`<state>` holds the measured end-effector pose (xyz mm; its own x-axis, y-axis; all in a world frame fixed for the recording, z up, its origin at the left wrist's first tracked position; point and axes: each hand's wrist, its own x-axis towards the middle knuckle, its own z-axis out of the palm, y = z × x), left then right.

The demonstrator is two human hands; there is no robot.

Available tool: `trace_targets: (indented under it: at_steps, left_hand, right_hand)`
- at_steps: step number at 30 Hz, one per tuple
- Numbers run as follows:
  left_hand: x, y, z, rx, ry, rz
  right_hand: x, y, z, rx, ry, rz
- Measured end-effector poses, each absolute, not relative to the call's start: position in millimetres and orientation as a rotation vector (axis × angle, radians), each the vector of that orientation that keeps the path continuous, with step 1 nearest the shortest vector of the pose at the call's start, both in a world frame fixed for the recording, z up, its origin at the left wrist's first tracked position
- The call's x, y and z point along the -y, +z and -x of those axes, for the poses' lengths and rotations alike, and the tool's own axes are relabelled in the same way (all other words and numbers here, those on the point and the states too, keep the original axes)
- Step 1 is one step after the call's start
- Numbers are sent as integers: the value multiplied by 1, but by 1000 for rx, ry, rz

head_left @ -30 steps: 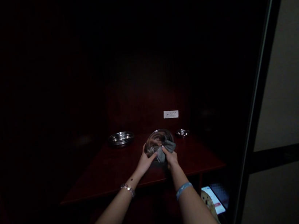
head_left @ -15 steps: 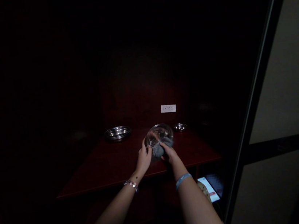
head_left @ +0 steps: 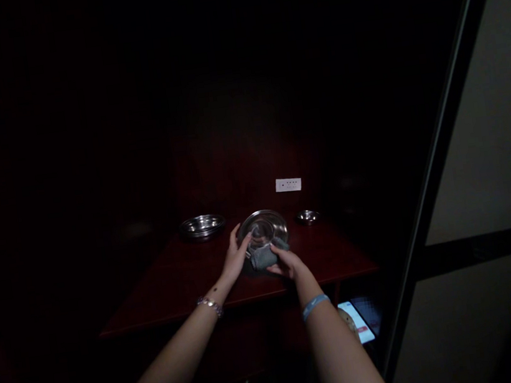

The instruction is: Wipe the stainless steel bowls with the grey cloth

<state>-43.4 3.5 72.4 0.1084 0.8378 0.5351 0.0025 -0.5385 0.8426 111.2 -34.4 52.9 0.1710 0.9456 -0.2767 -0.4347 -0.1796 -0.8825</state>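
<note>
A round, shiny metal plate [head_left: 266,222] is held tilted above the dark red tabletop, its inner face towards me. My left hand [head_left: 236,258] grips its left rim, with the thumb over the inner face. In my right hand [head_left: 288,261] is a grey cloth [head_left: 264,257], pressed against the plate's lower edge with the thumb on top. The fingers behind the cloth are partly hidden. Left of the plate stands a stack of metal plates [head_left: 202,225], and a small metal bowl [head_left: 308,216] sits to its right.
The dark red tabletop [head_left: 156,292] has its front edge just beyond my forearms. A white socket panel [head_left: 288,184] is on the back wall. Below the right side, a lit phone [head_left: 356,322] shows beside my right forearm. A dark-framed panel [head_left: 479,174] stands at the right.
The plate has shifted slightly left and turned, showing more of its inner face. My left hand has moved left with it, and the cloth now lies along the lower rim.
</note>
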Motion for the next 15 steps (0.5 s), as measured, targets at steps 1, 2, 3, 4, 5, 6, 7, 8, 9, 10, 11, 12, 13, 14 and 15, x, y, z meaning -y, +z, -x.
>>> trace_targets:
  at_steps: [1,2,3,4,5,6,7,8,9,10,11,12,13,14,15]
  left_hand:
    - [-3,68,38,-841,1502,-1629]
    - [-2,63,33,-853,1487,-1583]
    - [-1,58,28,-866,1479,-1544]
    - [-1,52,24,-882,1481,-1511]
    - [-2,46,21,-907,1493,-1483]
    - [-3,41,20,-937,1497,-1471]
    - [-5,37,20,-964,1488,-1478]
    - [-7,34,20,-982,1469,-1504]
    - [-10,32,22,-987,1438,-1548]
    - [-13,32,24,-979,1406,-1603]
    - [-16,34,28,-960,1382,-1660]
    - [-18,37,32,-933,1362,-1717]
    - [-21,42,36,-900,1347,-1773]
    - [-23,48,41,-866,1336,-1823]
    - [-25,56,46,-819,1309,-1882]
  right_hand:
    - [34,53,-108,586,1386,1135]
    - [34,52,-106,576,1402,1126]
    - [33,51,-105,572,1414,1124]
    - [32,51,-104,570,1417,1129]
    - [32,50,-104,571,1408,1138]
    - [31,49,-105,576,1388,1146]
    - [30,47,-107,580,1356,1157]
    - [29,47,-108,584,1312,1177]
    - [29,46,-110,585,1260,1205]
    - [28,45,-111,581,1204,1242]
    - [27,45,-112,569,1144,1285]
    - [27,45,-112,556,1087,1325]
    - [27,45,-112,549,1038,1354]
    - [27,45,-112,550,997,1369]
    - [27,46,-111,559,960,1376]
